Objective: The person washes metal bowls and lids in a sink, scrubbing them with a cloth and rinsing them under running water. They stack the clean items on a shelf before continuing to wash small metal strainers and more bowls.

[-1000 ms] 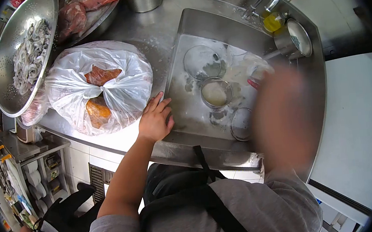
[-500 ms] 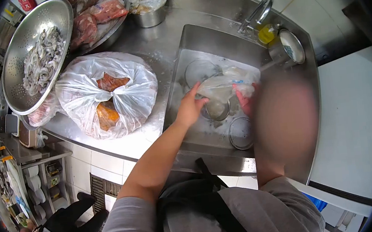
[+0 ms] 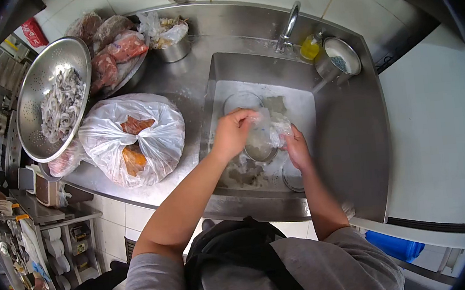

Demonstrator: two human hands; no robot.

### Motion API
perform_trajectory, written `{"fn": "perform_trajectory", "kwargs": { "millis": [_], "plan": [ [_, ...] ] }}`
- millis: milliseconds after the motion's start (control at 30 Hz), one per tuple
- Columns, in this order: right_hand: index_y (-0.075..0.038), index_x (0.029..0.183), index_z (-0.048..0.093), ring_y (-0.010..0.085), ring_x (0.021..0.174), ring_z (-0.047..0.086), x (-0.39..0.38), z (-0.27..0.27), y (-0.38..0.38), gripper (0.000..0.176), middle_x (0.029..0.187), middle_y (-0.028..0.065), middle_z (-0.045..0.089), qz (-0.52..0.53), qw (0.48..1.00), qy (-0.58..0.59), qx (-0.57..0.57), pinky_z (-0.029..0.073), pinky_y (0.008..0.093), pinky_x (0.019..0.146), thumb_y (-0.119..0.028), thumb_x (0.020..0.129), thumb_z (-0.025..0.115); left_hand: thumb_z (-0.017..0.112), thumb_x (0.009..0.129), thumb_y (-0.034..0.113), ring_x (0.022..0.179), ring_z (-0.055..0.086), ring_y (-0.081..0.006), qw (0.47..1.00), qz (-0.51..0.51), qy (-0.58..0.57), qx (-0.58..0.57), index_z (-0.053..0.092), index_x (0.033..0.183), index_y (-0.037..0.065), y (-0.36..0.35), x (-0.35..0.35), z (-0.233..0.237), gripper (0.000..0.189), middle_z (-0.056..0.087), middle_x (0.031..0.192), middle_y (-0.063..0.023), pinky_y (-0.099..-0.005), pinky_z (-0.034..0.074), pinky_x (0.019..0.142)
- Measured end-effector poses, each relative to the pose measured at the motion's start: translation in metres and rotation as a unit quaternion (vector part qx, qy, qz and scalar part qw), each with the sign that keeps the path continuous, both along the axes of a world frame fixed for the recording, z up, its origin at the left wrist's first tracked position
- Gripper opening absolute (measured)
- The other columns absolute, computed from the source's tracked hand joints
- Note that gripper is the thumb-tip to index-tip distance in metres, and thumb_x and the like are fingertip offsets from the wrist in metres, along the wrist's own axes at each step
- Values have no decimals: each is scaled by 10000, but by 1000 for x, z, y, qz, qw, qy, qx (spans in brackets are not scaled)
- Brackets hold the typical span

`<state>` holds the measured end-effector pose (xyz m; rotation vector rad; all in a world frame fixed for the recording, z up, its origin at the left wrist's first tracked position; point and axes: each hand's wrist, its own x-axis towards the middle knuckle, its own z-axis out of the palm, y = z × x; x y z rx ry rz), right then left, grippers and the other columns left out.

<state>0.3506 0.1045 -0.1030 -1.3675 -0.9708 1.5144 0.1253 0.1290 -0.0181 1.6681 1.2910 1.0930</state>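
Observation:
Over the sink, my left hand (image 3: pixel 232 135) pinches one side of a clear plastic bag (image 3: pixel 262 121), fingers curled. My right hand (image 3: pixel 296 149) is closed on the bag's crumpled white part to the right. The bag's contents, if any, I cannot make out. Beneath my hands, the steel sink (image 3: pixel 348 128) has a whitish, wet floor with greyish patches. Round metal rims show on the sink floor, partly covered by the bag and my hands; one round metal piece (image 3: pixel 292 176) lies below my right hand.
A large knotted plastic bag (image 3: pixel 158 124) sits on the counter at left. Behind it are a steel colander (image 3: pixel 27 117) of squid-like pieces, bagged meat (image 3: pixel 125 46) and a small pot (image 3: pixel 175 52). A faucet (image 3: pixel 288 28), yellow bottle (image 3: pixel 310 47) and metal pot (image 3: pixel 329 70) line the back edge.
The plastic bag, stretched out between my hands before, is now more bunched. My right hand has moved left and down. Greyish patches now show on the sink floor; the view has shifted.

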Motion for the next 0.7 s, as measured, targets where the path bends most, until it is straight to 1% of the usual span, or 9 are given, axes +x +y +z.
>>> {"fn": "perform_trajectory", "kwargs": {
  "millis": [67, 133, 233, 433, 500, 533, 600, 633, 700],
  "plan": [
    [-39, 1293, 502, 156, 1119, 540, -6, 15, 1, 401, 1264, 76, 545, -10, 999, 33, -7, 477, 300, 873, -58, 894, 536, 530, 917, 7, 852, 606, -119, 987, -94, -105, -79, 669, 1051, 37, -1, 12, 6, 196, 673, 949, -55, -265, 471, 774],
    [-16, 1321, 481, 152, 1166, 513, -12, 26, 0, 487, 1275, 71, 545, 38, 991, 83, 102, 436, 283, 933, -35, 847, 593, 526, 923, 8, 874, 594, -106, 982, -116, -104, -108, 653, 1059, 32, -1, 21, 12, 189, 664, 955, -42, -261, 467, 793],
    [-11, 1385, 412, 157, 1200, 486, -20, 64, 1, 611, 1330, 96, 510, 125, 987, 15, 103, 390, 287, 994, -27, 815, 629, 511, 935, 15, 901, 583, -98, 974, -136, -106, -148, 628, 1033, 18, -3, 28, 22, 152, 645, 934, -26, -266, 461, 830],
    [-60, 1305, 416, 165, 1114, 503, -28, 50, 10, 480, 1199, 89, 544, 90, 990, -55, 96, 395, 291, 974, -30, 848, 561, 487, 959, 120, 1028, 566, -128, 970, -158, -145, -116, 576, 1120, 67, 3, 2, -3, 191, 605, 1114, -48, -323, 455, 887],
    [-63, 1235, 443, 159, 1069, 509, -40, 64, 12, 397, 1138, 79, 549, 80, 981, -36, 175, 403, 288, 949, -16, 852, 536, 451, 971, 227, 1139, 539, -170, 921, 39, -287, -261, 536, 1225, 105, 10, -13, -48, 294, 562, 1236, -63, -370, 426, 963],
    [-66, 1165, 470, 153, 1023, 515, -44, 72, 12, 318, 1077, 68, 555, 74, 965, -19, 252, 411, 286, 924, -2, 856, 510, 451, 971, 227, 1139, 539, -170, 921, 38, -288, -260, 536, 1225, 105, 11, -12, -75, 294, 562, 1236, -63, -370, 426, 963],
    [-58, 1108, 493, 151, 995, 514, -46, 84, 11, 268, 1050, 60, 550, 103, 963, 8, 250, 410, 283, 911, 12, 849, 501, 425, 979, 326, 1194, 518, -207, 836, -2, -296, -463, 513, 1290, 113, 8, -6, -107, 387, 557, 1269, -59, -414, 396, 1017],
    [-51, 1051, 517, 149, 967, 513, -46, 86, 12, 224, 1022, 52, 545, 130, 960, 38, 246, 409, 280, 898, 26, 843, 492, 425, 979, 326, 1194, 518, -207, 835, -2, -299, -462, 513, 1290, 113, 6, -1, -111, 387, 557, 1269, -59, -414, 396, 1017],
    [-46, 995, 528, 148, 958, 515, -36, 84, 13, 171, 1007, 46, 546, 162, 957, 40, 236, 405, 280, 903, 27, 846, 484, 424, 990, 370, 1210, 509, -227, 754, -53, -476, -450, 480, 1336, 84, -4, 16, -82, 453, 553, 1285, -73, -427, 391, 1032]
  ]
}}
